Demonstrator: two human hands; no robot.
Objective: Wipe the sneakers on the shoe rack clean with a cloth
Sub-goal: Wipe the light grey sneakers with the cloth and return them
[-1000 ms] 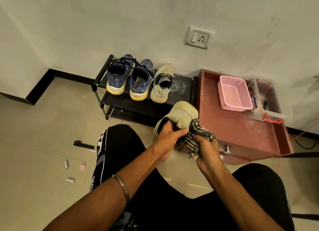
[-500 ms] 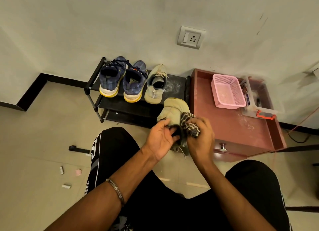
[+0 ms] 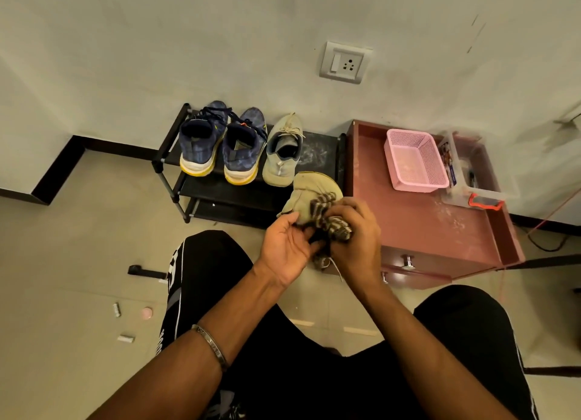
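While the left hand [image 3: 287, 247] holds a beige sneaker [image 3: 309, 192] up in front of the shoe rack [image 3: 201, 188], the right hand [image 3: 356, 231] presses a striped cloth [image 3: 330, 220] against it. The left hand is partly open, palm up, with its fingers curled on the near side of the shoe. The right hand is closed around the bunched cloth. The held shoe is just right of the rack's near edge and left of a reddish-brown table [image 3: 421, 225].

On the top shelf of the rack stand two blue sneakers [image 3: 220, 146] with yellow soles, side by side at the left. Just to their right stands the other beige sneaker [image 3: 283, 152], heel toward the near side. A pink basket [image 3: 415, 162] sits on the far part of the table. A metal bangle [image 3: 210, 345] is on the left wrist.
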